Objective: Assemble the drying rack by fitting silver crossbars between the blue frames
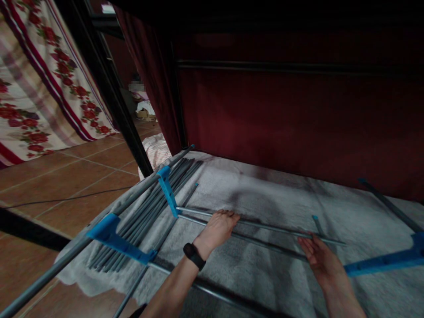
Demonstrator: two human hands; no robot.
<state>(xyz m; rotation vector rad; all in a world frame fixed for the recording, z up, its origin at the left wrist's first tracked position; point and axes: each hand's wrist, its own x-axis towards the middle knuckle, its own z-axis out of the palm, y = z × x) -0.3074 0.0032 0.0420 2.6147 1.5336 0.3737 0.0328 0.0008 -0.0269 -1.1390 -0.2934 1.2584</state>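
A grey metal frame with blue plastic brackets rests on the bedding. My left hand (221,226), with a black watch at its wrist, is closed over the rear thin metal tube (268,226). That tube runs right from a blue bracket (168,194), and its right end is loose. My right hand (321,260), palm turned up, has its fingers at the same tube near that end. A second tube (265,243) lies just in front, running toward the right blue bracket (384,260). A nearer tube (225,295) extends from the front left bracket (119,238).
Several loose grey tubes (145,216) lie in a bundle at the left on the grey blanket (218,176). A black bed post (112,97) stands at left, with tiled floor (82,176) beyond. Dark red curtain (281,119) hangs behind; a floral cloth (49,79) hangs far left.
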